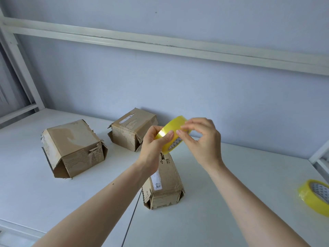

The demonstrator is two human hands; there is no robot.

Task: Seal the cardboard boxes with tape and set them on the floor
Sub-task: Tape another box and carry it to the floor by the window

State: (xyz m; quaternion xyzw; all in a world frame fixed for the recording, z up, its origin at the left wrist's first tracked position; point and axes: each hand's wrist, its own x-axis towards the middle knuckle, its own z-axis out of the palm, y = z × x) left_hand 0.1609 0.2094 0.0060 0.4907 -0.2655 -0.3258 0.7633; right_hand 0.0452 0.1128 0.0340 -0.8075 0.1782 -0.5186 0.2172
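Both hands are raised above the white desk, sharing a roll of yellow tape. The left hand grips the roll from its lower side: the thumb lies across the shiny outer band and the other fingers curl behind it. The right hand comes at the roll from the other side, its fingertips bent and pinching at the outer face of the tape, just beside the left thumb. The roll is tilted, its printed cardboard core showing at the lower end, and it hangs in the air over the far end of the nearest cardboard box.

That narrow box lies lengthwise toward the person, near the middle of the desk, with a white label on its top and its end flaps loose. A larger box stands toward the left edge of the desk, its side flaps splayed open and its surface torn. A third box sits near the back edge, close to the pale wall, also with flaps ajar. A second roll of yellow tape lies on the desk at the right edge, well apart from the hands and partly cut off by the frame.
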